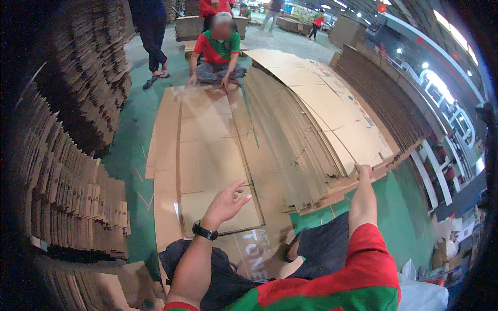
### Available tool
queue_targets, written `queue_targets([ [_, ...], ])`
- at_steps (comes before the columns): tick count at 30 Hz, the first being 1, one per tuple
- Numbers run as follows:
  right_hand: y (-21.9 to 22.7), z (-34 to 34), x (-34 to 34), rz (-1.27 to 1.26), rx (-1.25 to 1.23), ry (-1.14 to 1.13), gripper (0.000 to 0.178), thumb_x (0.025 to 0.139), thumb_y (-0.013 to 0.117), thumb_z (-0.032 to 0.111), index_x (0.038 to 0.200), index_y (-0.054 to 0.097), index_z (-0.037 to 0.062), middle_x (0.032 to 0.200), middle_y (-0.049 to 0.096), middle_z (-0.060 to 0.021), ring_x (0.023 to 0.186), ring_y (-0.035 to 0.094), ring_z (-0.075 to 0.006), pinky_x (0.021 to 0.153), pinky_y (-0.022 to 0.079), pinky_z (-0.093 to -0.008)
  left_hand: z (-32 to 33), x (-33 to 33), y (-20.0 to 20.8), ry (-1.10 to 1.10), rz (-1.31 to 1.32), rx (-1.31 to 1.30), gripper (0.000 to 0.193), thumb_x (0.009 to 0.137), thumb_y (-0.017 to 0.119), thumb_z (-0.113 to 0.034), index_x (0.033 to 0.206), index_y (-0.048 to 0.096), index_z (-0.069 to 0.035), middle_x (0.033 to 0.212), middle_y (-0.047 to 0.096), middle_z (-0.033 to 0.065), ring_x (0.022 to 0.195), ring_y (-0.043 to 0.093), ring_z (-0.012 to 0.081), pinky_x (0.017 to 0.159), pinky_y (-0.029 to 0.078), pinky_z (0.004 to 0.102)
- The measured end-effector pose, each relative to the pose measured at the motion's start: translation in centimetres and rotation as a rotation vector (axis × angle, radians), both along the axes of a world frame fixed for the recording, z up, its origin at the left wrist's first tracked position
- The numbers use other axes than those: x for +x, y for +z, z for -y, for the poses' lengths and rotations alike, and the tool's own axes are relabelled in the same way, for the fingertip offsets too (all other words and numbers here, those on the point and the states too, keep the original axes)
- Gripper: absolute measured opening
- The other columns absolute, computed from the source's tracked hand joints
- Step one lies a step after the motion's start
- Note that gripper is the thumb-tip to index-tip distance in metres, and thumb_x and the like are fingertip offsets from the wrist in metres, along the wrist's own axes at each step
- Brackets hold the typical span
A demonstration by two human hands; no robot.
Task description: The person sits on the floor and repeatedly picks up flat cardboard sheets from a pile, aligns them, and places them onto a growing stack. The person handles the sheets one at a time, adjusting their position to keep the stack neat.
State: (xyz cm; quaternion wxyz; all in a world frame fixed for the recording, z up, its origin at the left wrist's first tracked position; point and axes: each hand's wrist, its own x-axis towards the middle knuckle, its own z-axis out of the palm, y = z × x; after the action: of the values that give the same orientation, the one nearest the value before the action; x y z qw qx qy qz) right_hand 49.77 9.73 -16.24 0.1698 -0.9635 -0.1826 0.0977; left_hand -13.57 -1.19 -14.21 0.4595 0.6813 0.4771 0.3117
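My left hand [227, 203], with a dark watch on the wrist, hovers over a folded flat cardboard sheet [210, 155] in front of me. Its fingers are spread and nothing is in them. To the right, my right arm reaches out straight, and my right hand [364, 170] is closed at the near edge of the top cardboard sheet [332, 109] on a stack. The fingers beneath that edge are partly hidden. Across from me a seated co-worker in red and green rests both hands at the far end of the folded sheet.
Tall stacks of flat cardboard [78, 197] line the left side. Another cardboard stack [384, 93] stands behind the one on the right. The floor [132, 135] is green with a few cardboard strips on it. A standing person [150, 36] is at the back left.
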Motion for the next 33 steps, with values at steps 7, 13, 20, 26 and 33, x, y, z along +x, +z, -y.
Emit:
queue_targets([
  [7, -0.8, 0.2, 2.2, 0.029, 0.345, -0.119, 0.039, 0.071, 0.075, 0.027, 0.096, 0.062, 0.0006, 0.086, 0.066, -0.0150, 0.066, 0.064, -0.0219, 0.056, 0.055, -0.0339, 0.5, -1.8, -0.6, 0.092, -0.101, 0.016, 0.059, 0.088, 0.065, -0.034, 0.137, 0.047, -0.006, 0.117, 0.064, 0.0182, 0.091, 0.068, 0.0284, 0.081, 0.052, 0.0380],
  [13, 3.0, -1.6, 2.0, -0.653, 1.069, 0.054, 0.028, 0.087, 0.061, 0.031, 0.085, 0.058, 0.0036, 0.070, 0.059, -0.0093, 0.051, 0.054, -0.0174, 0.041, 0.044, -0.0313, 1.1, -0.8, -1.6, 0.096, -0.084, 0.054, 0.056, 0.089, 0.065, -0.032, 0.136, 0.048, -0.005, 0.113, 0.065, 0.0183, 0.089, 0.069, 0.0260, 0.080, 0.053, 0.0359],
  [20, 3.6, 4.2, -8.4, -0.926, 0.961, 0.281, 0.017, 0.090, 0.059, 0.021, 0.086, 0.058, 0.0037, 0.068, 0.062, -0.0060, 0.048, 0.049, -0.0106, 0.040, 0.039, -0.0243, 2.3, 4.0, -5.6, 0.023, 0.018, -0.068, 0.051, 0.092, 0.064, -0.030, 0.133, 0.051, -0.003, 0.101, 0.067, 0.0124, 0.085, 0.065, 0.0156, 0.074, 0.053, 0.0289],
  [26, 1.7, 11.3, -10.9, -0.638, 0.655, 0.449, 0.039, 0.097, 0.048, 0.040, 0.095, 0.059, 0.0027, 0.072, 0.061, -0.0058, 0.053, 0.052, -0.0124, 0.042, 0.041, -0.0260, 2.2, 8.2, -7.1, -0.024, 0.030, -0.314, 0.064, 0.093, 0.057, -0.045, 0.139, 0.043, -0.002, 0.110, 0.062, 0.0124, 0.091, 0.062, 0.0180, 0.078, 0.053, 0.0307],
  [33, 2.3, 6.7, -11.8, -1.354, 1.385, 0.110, 0.053, 0.095, 0.047, 0.052, 0.119, 0.049, 0.0053, 0.096, 0.055, -0.0112, 0.081, 0.056, -0.0207, 0.070, 0.053, -0.0351, -2.5, 18.3, -6.5, 0.172, 0.583, -0.535, 0.105, 0.082, 0.041, -0.078, 0.151, 0.009, -0.007, 0.150, 0.024, 0.0252, 0.134, 0.030, 0.0468, 0.107, 0.031, 0.0561],
])
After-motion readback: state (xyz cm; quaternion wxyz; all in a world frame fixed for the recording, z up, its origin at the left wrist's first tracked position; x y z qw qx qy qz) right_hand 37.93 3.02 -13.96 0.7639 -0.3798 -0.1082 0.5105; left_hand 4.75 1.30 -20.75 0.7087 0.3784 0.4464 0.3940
